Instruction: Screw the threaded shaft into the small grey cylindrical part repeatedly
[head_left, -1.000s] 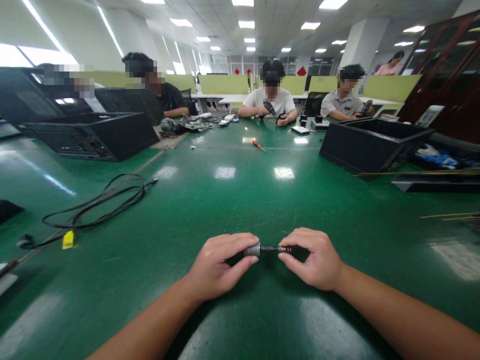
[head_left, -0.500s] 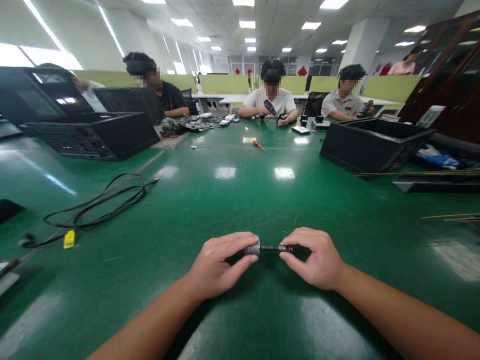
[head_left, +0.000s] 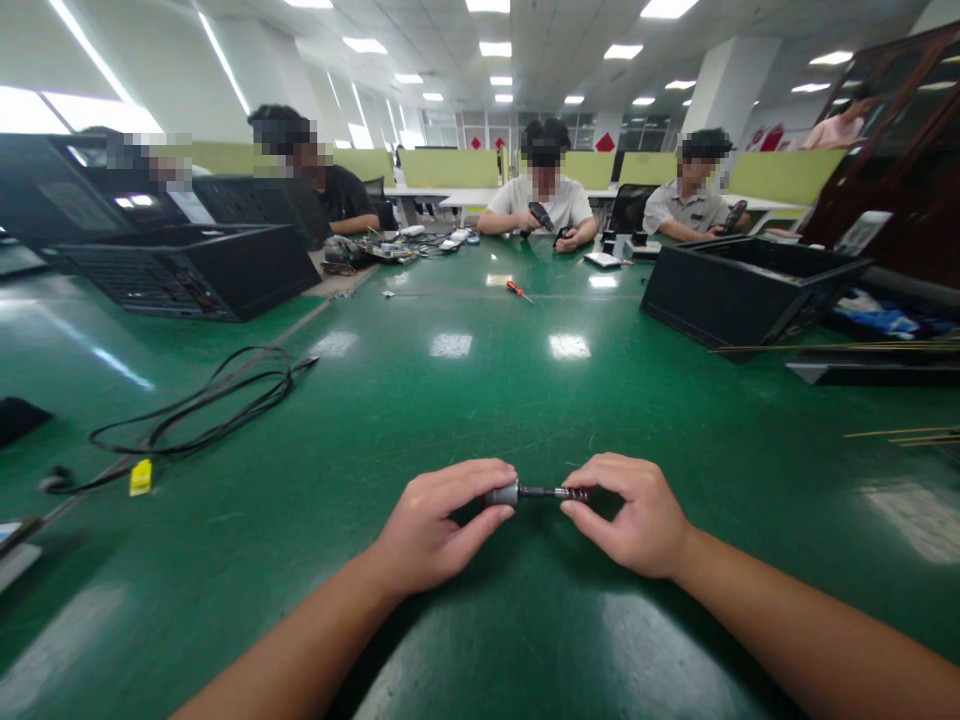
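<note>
Between my two hands, a small tool with a grey cylinder and a thin dark shaft (head_left: 537, 492) lies sideways just above the green table (head_left: 465, 400). Thumb and fingers of my left hand (head_left: 442, 525) pinch its grey cylinder (head_left: 504, 494). At the other end, my right hand (head_left: 634, 515) pinches the dark ribbed end (head_left: 576, 494) of the shaft. The middle of the shaft shows between the fingertips. What exactly the tool is cannot be made out.
A looped black cable (head_left: 217, 405) with a yellow tag (head_left: 140, 478) lies left. Black computer cases stand left (head_left: 195, 275) and right (head_left: 735, 290). An orange screwdriver (head_left: 516, 290) lies farther off. Several people sit across the table.
</note>
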